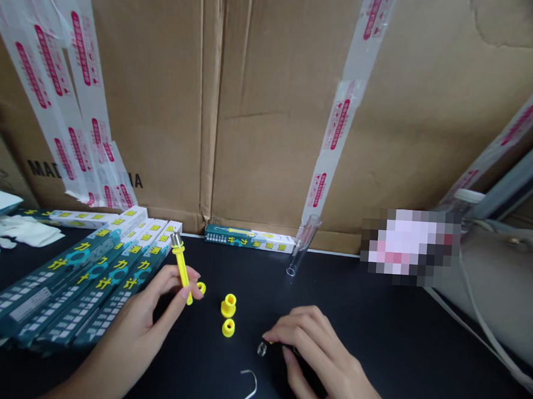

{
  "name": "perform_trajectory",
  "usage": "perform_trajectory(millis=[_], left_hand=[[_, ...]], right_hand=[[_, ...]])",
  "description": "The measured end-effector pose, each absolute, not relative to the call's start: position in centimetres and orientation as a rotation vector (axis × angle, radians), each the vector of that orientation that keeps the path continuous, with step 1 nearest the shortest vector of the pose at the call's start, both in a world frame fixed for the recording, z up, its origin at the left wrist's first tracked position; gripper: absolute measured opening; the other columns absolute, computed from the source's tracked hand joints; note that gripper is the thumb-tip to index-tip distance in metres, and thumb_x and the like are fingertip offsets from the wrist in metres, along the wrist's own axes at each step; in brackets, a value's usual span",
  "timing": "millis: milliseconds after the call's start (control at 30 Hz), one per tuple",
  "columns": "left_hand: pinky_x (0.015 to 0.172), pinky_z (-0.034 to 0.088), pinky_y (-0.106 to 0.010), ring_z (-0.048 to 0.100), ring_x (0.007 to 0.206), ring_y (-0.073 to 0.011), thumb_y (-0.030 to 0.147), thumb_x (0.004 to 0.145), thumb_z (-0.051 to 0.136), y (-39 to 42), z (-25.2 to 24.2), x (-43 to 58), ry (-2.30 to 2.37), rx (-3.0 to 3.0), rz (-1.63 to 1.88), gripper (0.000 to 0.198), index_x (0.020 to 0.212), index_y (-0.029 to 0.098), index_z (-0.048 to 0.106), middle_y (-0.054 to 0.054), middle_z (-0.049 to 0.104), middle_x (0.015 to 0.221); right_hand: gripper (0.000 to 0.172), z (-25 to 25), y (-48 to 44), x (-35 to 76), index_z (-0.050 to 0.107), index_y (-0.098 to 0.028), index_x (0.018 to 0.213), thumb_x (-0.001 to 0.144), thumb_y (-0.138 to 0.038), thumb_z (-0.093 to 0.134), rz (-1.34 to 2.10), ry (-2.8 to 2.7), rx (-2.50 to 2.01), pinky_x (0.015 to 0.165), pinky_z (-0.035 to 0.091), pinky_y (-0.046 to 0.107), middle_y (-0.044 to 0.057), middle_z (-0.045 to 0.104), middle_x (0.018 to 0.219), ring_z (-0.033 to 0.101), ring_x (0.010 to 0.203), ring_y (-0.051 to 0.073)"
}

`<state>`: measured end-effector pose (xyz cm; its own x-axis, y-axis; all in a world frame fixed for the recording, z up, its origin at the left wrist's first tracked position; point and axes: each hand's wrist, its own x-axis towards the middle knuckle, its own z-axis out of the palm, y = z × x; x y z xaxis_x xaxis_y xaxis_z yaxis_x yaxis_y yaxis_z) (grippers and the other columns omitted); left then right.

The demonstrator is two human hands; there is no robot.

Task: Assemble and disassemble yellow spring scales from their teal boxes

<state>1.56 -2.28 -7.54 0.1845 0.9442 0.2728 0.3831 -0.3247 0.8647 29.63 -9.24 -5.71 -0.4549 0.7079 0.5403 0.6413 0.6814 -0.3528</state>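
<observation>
Two surfaces, black tabletop (389, 327), taped cardboard wall (271, 115), left hand (144, 318) gripping yellow plastic rod (181, 272), right hand (318, 356) curled closed

Soft, even indoor light with no visible source leaves only faint shadows by the left hand (151, 313) and right hand (324, 353), and a dull sheen on the black table (374, 350). Focus looks sharp throughout, but wide-angle distortion bends the edges, and a pixelated patch (408, 247) obscures the right side.
</observation>
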Motion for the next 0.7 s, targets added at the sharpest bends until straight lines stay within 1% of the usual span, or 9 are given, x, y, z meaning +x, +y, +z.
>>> perform_trajectory(millis=[67, 167, 233, 333, 400, 533, 633, 700], left_hand=[[0.107, 0.051, -0.042, 0.07, 0.113, -0.027, 0.048, 0.097, 0.055, -1.9, -7.8, 1.5, 1.289, 1.836, 1.074, 0.028, 0.11, 0.027, 0.067, -0.006, 0.076, 0.114], [0.116, 0.042, -0.049, 0.062, 0.129, -0.0304, 0.052, 0.095, 0.055, -1.6, -7.7, 1.5, 1.336, 1.841, 1.037, 0.033, 0.109, 0.028, 0.072, -0.006, 0.076, 0.123], [0.119, 0.036, -0.053, 0.057, 0.135, -0.031, 0.055, 0.095, 0.052, -1.7, -7.4, 1.7, 1.367, 1.837, 1.023, 0.038, 0.117, 0.029, 0.07, -0.006, 0.072, 0.132], [0.12, 0.033, -0.056, 0.056, 0.136, -0.0309, 0.058, 0.096, 0.047, -2.1, -6.8, 2.0, 1.42, 1.851, 0.996, 0.046, 0.125, 0.028, 0.065, -0.008, 0.067, 0.14], [0.12, 0.033, -0.056, 0.058, 0.135, -0.0308, 0.058, 0.097, 0.044, -2.3, -6.6, 2.1, 1.421, 1.864, 0.964, 0.044, 0.122, 0.028, 0.065, -0.008, 0.066, 0.141], [0.118, 0.039, -0.054, 0.062, 0.13, -0.0298, 0.056, 0.098, 0.04, -2.7, -6.4, 2.5, 1.37, 1.899, 0.901, 0.042, 0.113, 0.028, 0.067, -0.006, 0.073, 0.131], [0.115, 0.043, -0.054, 0.064, 0.127, -0.0305, 0.055, 0.099, 0.037, -3.1, -6.4, 2.6, 1.406, 1.957, 0.875, 0.043, 0.114, 0.029, 0.068, -0.006, 0.074, 0.128], [0.111, 0.048, -0.053, 0.067, 0.123, -0.0307, 0.052, 0.099, 0.038, -3.4, -6.7, 2.6, 1.422, 1.996, 0.884, 0.041, 0.115, 0.029, 0.067, -0.006, 0.074, 0.125]], right_hand=[[0.038, -5.7, -9.2, 29.6, 0.057, -0.024, 0.116, 0.092, 0.002, 0.045, 0.124, -2.212, -1.029, 0.081, 0.06, 0.036, 0.005, 0.073, 0.101, 0.065, 0.095, 0.022], [0.038, -5.8, -9.3, 29.6, 0.057, -0.024, 0.117, 0.093, 0.002, 0.046, 0.124, -2.218, -1.031, 0.082, 0.06, 0.036, 0.005, 0.073, 0.101, 0.065, 0.094, 0.022], [0.038, -5.9, -9.4, 29.6, 0.057, -0.024, 0.117, 0.093, 0.002, 0.046, 0.132, -2.22, -1.027, 0.081, 0.059, 0.037, 0.005, 0.073, 0.101, 0.065, 0.094, 0.022], [0.039, -5.9, -9.5, 29.6, 0.058, -0.024, 0.117, 0.092, 0.003, 0.046, 0.148, -2.228, -1.016, 0.081, 0.059, 0.037, 0.005, 0.073, 0.101, 0.065, 0.093, 0.022], [0.038, -5.9, -9.5, 29.6, 0.058, -0.024, 0.117, 0.092, 0.003, 0.046, 0.149, -2.228, -1.021, 0.081, 0.058, 0.037, 0.005, 0.073, 0.102, 0.065, 0.094, 0.022], [0.037, -5.9, -9.5, 29.7, 0.059, -0.024, 0.116, 0.093, 0.001, 0.046, 0.14, -2.227, -1.036, 0.079, 0.059, 0.036, 0.005, 0.073, 0.101, 0.066, 0.093, 0.023], [0.037, -5.8, -9.5, 29.6, 0.059, -0.024, 0.115, 0.092, 0.001, 0.045, 0.124, -2.218, -1.028, 0.077, 0.058, 0.036, 0.004, 0.074, 0.099, 0.066, 0.091, 0.023], [0.037, -5.8, -9.4, 29.5, 0.058, -0.025, 0.116, 0.092, 0.001, 0.045, 0.128, -2.218, -1.031, 0.076, 0.058, 0.036, 0.004, 0.074, 0.099, 0.066, 0.091, 0.023]])
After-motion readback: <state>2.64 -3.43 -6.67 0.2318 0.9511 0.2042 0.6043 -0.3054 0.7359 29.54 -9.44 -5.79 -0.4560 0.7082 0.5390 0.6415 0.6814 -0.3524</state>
